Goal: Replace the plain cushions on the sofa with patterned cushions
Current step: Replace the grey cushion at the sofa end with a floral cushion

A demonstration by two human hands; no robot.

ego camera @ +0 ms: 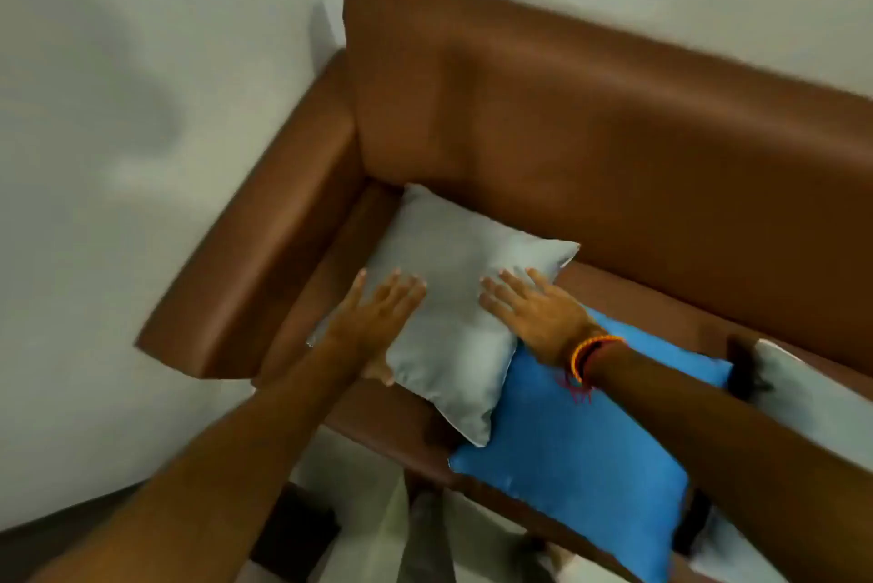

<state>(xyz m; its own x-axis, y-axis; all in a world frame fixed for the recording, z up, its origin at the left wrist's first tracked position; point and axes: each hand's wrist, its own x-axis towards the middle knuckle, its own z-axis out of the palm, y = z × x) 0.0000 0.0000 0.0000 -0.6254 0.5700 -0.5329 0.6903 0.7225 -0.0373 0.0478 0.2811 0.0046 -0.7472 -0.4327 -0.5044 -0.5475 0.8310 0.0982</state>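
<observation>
Your grey cushion point(449, 322) lies flat on the sofa point(590, 147) seat, tucked toward the far-left corner by the armrest, one corner overlapping the blue cushion point(581, 450) to its near right. It sits skewed, a diagonal running far-left to near-right. Both hands are on it: your left hand point(378, 313) spread over its left edge with the thumb under the near side, your right hand point(529, 308) flat and open on the right half. Neither has closed yet. Evenly placed, so it looks like a two-handed lift.
</observation>
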